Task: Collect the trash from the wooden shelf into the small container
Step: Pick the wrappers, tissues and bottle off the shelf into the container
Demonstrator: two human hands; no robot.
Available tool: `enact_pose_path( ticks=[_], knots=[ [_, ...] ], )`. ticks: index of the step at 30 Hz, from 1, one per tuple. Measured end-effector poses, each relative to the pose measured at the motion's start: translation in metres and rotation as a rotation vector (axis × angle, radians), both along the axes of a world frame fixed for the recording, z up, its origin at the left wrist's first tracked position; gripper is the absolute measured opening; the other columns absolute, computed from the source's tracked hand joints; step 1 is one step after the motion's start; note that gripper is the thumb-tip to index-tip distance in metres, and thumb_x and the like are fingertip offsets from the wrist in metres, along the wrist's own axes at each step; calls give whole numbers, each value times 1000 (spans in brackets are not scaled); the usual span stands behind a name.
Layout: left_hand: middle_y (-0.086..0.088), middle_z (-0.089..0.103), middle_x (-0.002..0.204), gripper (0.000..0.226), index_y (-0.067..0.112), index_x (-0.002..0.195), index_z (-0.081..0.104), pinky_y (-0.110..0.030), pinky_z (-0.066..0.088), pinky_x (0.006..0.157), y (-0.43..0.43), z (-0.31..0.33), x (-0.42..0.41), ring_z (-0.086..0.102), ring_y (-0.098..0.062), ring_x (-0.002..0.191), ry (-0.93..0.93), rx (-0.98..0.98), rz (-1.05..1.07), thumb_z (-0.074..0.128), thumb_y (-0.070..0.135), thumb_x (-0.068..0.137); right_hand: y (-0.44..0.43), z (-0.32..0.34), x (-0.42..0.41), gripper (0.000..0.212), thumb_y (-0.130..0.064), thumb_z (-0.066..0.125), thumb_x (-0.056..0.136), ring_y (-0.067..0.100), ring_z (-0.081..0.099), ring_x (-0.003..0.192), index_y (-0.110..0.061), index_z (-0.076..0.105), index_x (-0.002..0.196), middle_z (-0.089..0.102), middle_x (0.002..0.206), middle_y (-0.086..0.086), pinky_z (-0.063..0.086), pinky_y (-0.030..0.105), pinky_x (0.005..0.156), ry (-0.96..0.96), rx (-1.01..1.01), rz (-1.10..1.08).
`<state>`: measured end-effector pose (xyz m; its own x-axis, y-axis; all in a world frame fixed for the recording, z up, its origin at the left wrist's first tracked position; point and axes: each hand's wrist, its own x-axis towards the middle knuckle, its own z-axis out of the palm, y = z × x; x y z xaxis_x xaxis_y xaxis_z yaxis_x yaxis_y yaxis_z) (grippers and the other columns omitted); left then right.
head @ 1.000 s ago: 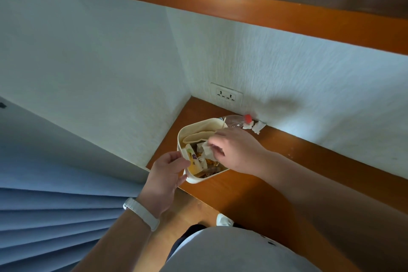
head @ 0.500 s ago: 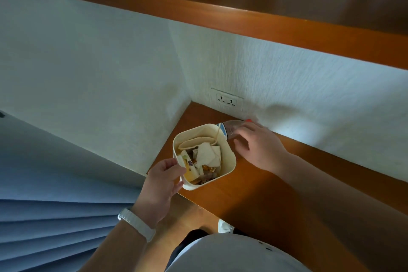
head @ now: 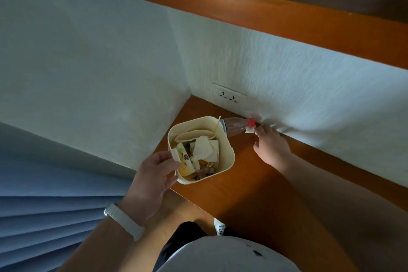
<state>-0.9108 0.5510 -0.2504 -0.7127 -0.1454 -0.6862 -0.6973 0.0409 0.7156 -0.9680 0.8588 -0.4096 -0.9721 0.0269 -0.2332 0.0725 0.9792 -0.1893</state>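
Left hand (head: 154,174) gripping bin (head: 227,157) on wooden shelf (head: 254,183); right hand (head: 270,148) beside bin pinching scrap (head: 250,130) by unreadable-labelled bottle (head: 235,127).

Trash collection at the wooden shelf (head: 254,183)
The small container (head: 225,161) is gripped by the left hand (head: 152,174); a white scrap (head: 250,130) is pinched by the right hand (head: 271,148).

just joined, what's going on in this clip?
A person is clearing trash off a wooden shelf into a small cream container. The left hand holds the container by its near rim; it is already piled with paper scraps and wrappers. The right hand reaches to the wall, fingertips on a white paper scrap beside the red cap of a clear plastic bottle lying behind the container.
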Motion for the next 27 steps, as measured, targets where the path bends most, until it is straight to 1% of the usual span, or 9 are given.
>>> enact_pose_path(
  ticks=[3, 6, 9, 16, 18, 20, 23, 25, 27],
  knots=[
    [-13, 75, 115, 19, 11, 114, 68, -47, 57, 101, -4, -2, 1, 71, -28, 112, -2, -13, -9, 61, 8, 97, 3, -6, 0, 42, -21, 58, 87, 28, 59, 110, -10, 53, 128, 57, 125, 9, 55, 41, 84, 27, 27, 15],
    [-14, 75, 115, 20, 10, 115, 68, -48, 56, 102, -8, -3, 1, 71, -29, 112, -7, -22, -3, 60, 6, 97, 5, -7, -2, 30, -13, 59, 87, 29, 61, 105, -7, 63, 116, 61, 117, 11, 55, 41, 82, 47, 20, 19],
    [-16, 75, 115, 20, 9, 114, 68, -49, 55, 103, -9, -5, 1, 70, -31, 113, -7, -18, 1, 59, 4, 96, 4, -5, -1, 20, -9, 61, 87, 28, 61, 98, -6, 66, 106, 63, 108, 10, 54, 39, 80, 60, -7, -5],
    [-14, 75, 117, 21, 11, 116, 69, -51, 54, 104, -9, 0, -1, 70, -30, 114, 9, -25, -28, 62, 8, 96, -4, 1, 10, 16, -9, 56, 91, 18, 59, 84, -9, 64, 105, 61, 100, 3, 52, 31, 72, -22, -57, -51],
    [-14, 74, 118, 22, 10, 117, 68, -51, 54, 104, -10, 0, -1, 69, -30, 116, 13, -21, -29, 63, 8, 96, -10, 8, 16, 17, -10, 56, 91, 17, 59, 82, -10, 65, 105, 61, 99, 2, 51, 29, 70, -3, -75, -34],
    [-13, 74, 119, 24, 10, 118, 68, -50, 54, 104, -10, 0, -1, 69, -29, 116, 16, -20, -29, 64, 8, 95, -18, 20, 21, 15, -10, 58, 91, 16, 58, 81, -11, 65, 103, 61, 99, 2, 48, 26, 68, 60, -113, -11],
    [-13, 73, 121, 26, 10, 120, 66, -50, 54, 105, -9, 0, 1, 68, -28, 118, 17, -11, -36, 64, 7, 95, -31, 46, 26, 11, -11, 63, 86, 16, 59, 77, -12, 64, 97, 61, 97, 1, 45, 25, 64, 231, -189, 36],
    [-12, 73, 121, 25, 10, 119, 67, -51, 54, 105, -8, -1, 2, 68, -28, 118, 20, -8, -31, 64, 7, 94, -39, 67, 28, 14, -9, 65, 84, 13, 55, 71, -10, 63, 98, 63, 96, 3, 41, 24, 57, 354, -261, 71],
    [-12, 73, 120, 24, 10, 118, 67, -50, 55, 104, -6, 0, 4, 68, -27, 117, 20, -1, -31, 64, 7, 94, -49, 90, 30, 12, -9, 67, 85, 9, 50, 67, -9, 64, 97, 64, 93, 3, 36, 21, 54, 436, -318, 91]
  ],
)
